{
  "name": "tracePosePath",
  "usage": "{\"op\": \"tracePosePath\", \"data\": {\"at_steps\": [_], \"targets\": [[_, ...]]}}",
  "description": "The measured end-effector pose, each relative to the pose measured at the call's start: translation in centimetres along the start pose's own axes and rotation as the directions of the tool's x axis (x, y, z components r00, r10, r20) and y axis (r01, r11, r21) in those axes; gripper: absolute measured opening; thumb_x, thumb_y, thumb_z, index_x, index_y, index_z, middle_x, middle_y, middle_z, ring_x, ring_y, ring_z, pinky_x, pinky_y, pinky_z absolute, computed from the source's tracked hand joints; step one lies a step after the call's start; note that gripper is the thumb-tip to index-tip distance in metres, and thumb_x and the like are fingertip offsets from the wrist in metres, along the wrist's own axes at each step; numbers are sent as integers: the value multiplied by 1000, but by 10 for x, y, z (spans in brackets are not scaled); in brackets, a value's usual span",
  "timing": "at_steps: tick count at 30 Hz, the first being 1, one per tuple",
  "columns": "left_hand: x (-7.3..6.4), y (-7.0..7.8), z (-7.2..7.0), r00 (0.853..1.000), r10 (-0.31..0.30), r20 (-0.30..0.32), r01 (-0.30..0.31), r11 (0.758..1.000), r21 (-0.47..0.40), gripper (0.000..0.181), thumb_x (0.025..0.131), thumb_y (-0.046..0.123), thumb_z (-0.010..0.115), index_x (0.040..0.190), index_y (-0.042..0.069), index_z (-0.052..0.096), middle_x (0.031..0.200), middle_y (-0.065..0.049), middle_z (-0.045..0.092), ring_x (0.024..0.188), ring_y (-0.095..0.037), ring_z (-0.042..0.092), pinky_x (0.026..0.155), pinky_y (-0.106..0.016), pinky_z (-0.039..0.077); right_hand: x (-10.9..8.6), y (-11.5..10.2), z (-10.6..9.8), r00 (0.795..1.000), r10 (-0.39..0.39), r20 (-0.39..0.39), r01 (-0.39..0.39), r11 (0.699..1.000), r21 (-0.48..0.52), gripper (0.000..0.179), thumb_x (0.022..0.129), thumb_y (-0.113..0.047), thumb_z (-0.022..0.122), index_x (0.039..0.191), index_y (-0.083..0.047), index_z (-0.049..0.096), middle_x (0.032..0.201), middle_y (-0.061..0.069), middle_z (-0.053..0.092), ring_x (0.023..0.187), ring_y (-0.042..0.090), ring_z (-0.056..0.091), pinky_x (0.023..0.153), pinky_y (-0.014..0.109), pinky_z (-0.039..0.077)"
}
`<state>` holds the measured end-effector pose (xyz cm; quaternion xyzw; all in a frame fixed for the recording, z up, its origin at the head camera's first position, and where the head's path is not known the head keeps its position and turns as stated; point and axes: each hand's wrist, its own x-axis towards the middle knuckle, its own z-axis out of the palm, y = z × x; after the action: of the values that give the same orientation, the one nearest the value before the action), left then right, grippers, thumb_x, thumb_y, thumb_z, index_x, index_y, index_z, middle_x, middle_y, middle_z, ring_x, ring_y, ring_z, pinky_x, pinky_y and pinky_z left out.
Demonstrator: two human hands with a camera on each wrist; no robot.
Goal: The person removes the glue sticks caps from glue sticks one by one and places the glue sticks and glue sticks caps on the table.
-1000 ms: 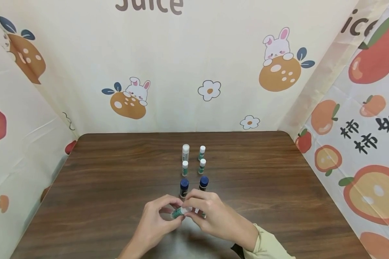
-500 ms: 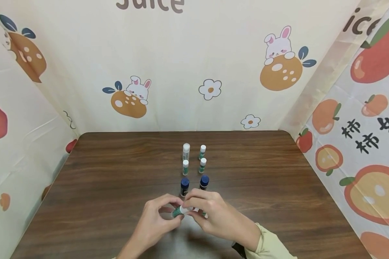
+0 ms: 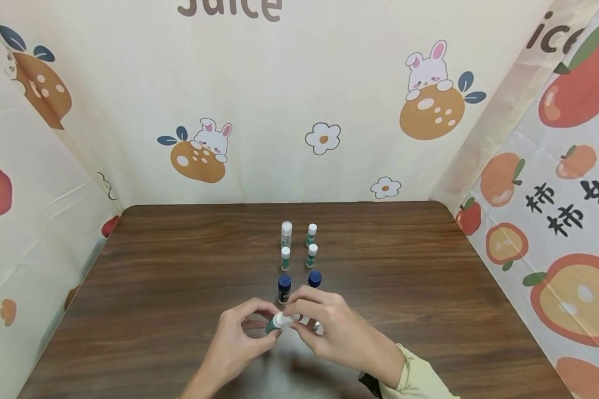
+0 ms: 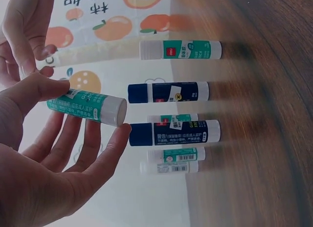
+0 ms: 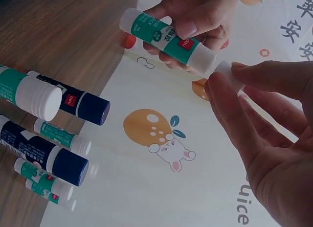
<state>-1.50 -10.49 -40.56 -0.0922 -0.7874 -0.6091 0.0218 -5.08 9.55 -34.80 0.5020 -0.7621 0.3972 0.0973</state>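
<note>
My left hand (image 3: 239,332) grips a green glue stick (image 5: 161,38) with white ends, thumb on one side and fingers on the other. The stick is tilted above the table. Thumb and fingertips of my right hand (image 3: 329,327) pinch a small white cap (image 5: 226,73) close to the stick's white end, with a narrow gap between them in the right wrist view. Another green glue stick (image 4: 190,50) stands upright close by, mostly behind my right hand in the head view. Just beyond both hands are two dark blue glue sticks (image 3: 284,291), the right one partly covered.
Behind the blue sticks stand several smaller white-capped sticks, among them a green one (image 3: 311,257) and a taller, paler one (image 3: 286,235). They form two rows on the brown wooden table (image 3: 179,266). A printed cloth (image 3: 259,83) hangs along the back and sides.
My right hand has shifted slightly to the right with the cap, and more white shows between the two hands. The left hand keeps its grip almost in place. The standing sticks have not moved.
</note>
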Motion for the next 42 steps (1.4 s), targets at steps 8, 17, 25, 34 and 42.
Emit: {"op": "tracePosePath", "data": {"at_steps": [8, 17, 25, 34, 42], "targets": [[1, -1, -2, 997, -49, -55, 46, 998, -48, 35, 68, -7, 76, 88, 20, 66, 88, 5, 66, 87, -16, 63, 76, -28, 55, -3, -1, -3, 1000, -6, -5, 6, 1000, -2, 24, 78, 7, 70, 94, -9, 64, 97, 0, 58, 75, 2, 58, 62, 5, 46], [5, -12, -6, 995, -44, -93, 31, 991, -133, 31, 69, -9, 76, 89, 13, 66, 89, -4, 65, 86, -22, 66, 74, -30, 56, -10, 1, -5, 1000, 13, -15, -13, 1000, -5, 26, 77, 7, 70, 96, -10, 65, 95, 0, 58, 73, 0, 58, 59, 5, 45], [9, -16, -12, 987, -55, -151, 38, 993, -115, 33, 67, -11, 76, 88, 12, 65, 89, -4, 65, 87, -22, 66, 73, -31, 56, -21, 2, -7, 997, 73, 2, -73, 997, 12, 23, 79, 5, 71, 95, -11, 65, 96, -2, 57, 72, 0, 57, 57, 5, 45], [16, -22, -23, 970, -129, -208, 113, 990, -88, 30, 69, -7, 78, 90, 9, 64, 92, -7, 64, 86, -19, 66, 73, -28, 56, -33, 7, -8, 999, 46, -11, -47, 999, -9, 23, 76, 6, 72, 91, -9, 64, 92, -1, 56, 73, 2, 57, 57, 5, 45], [22, -28, -31, 962, -119, -246, 103, 992, -78, 28, 70, -5, 79, 91, 5, 64, 93, -9, 64, 87, -17, 66, 75, -27, 55, -47, 13, -11, 996, 86, -26, -86, 996, -15, 28, 72, 8, 75, 91, -10, 65, 90, -3, 57, 73, 2, 56, 55, 5, 44]]}}
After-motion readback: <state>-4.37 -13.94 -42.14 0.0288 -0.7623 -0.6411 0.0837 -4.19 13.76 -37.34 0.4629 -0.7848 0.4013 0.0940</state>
